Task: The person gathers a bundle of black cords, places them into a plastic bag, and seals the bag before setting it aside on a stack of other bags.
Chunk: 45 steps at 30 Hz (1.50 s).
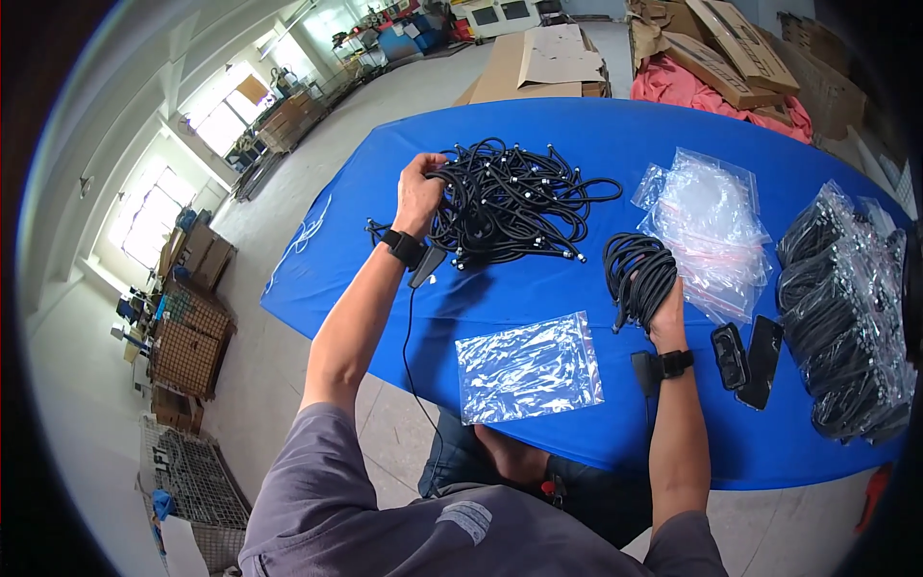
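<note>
A tangled pile of black cords point(519, 197) with small silvery tips lies on the blue-covered table. At the pile's left edge, my left hand point(420, 195) has its fingers bent around cord; the fingertips are partly hidden. My right hand point(668, 314) is closed on a looped bundle of black cords point(638, 274), held up to the right of the pile. That bundle covers most of its fingers. Between my forearms, a clear plastic bag point(529, 367) lies flat near the table's front edge. Each wrist wears a black strap with a small device and a thin lead.
Clear zip bags point(707, 226) are stacked behind my right hand. Bagged black cord bundles point(841, 317) are heaped at the right edge. A dark phone-like slab point(762, 361) and a black case point(730, 355) lie beside my right wrist. Cardboard point(548, 62) stands beyond the blue table cover point(356, 231).
</note>
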### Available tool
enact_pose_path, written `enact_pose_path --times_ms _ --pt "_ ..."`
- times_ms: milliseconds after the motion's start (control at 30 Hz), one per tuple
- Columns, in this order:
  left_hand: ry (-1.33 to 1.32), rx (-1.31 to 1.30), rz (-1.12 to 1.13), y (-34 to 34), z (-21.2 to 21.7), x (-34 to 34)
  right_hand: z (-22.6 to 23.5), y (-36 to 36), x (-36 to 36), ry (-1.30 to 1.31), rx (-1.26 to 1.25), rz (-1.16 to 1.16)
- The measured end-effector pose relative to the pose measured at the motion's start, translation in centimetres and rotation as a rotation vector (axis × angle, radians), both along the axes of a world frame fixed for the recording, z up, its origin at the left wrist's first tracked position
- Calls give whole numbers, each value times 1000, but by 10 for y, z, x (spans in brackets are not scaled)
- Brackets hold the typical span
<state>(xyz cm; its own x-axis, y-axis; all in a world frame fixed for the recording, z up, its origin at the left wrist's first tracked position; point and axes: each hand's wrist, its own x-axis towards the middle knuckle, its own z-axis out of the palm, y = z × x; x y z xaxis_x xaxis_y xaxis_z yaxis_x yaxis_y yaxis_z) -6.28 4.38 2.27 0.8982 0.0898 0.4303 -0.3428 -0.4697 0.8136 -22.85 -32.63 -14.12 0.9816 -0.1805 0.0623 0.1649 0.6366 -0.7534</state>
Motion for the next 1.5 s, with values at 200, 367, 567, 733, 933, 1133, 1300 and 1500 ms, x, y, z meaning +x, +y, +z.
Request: enact_pose_path --times_ms 200,367,567,733,933,1133,1300,1500 --pt "117 260 -120 -19 36 -17 -9 -4 4 36 6 -26" --pt "265 120 -332 -66 47 -50 -19 -7 7 -8 73 -23" --pt "405 -151 -503 -125 10 -74 -7 -7 -4 -93 -73 99" --pt "498 -232 -554 -177 -23 -96 13 0 -10 -189 -54 197" --pt "670 -472 -651 -197 -24 -114 21 9 -12 -132 -308 13" --pt "706 -596 -746 -203 -27 -124 10 9 -8 -40 -307 -2" --pt "695 -643 -772 -204 -34 -131 13 14 -6 -151 -222 -17" --pt "578 -596 -742 -211 -52 -143 -13 -10 6 2 162 156"
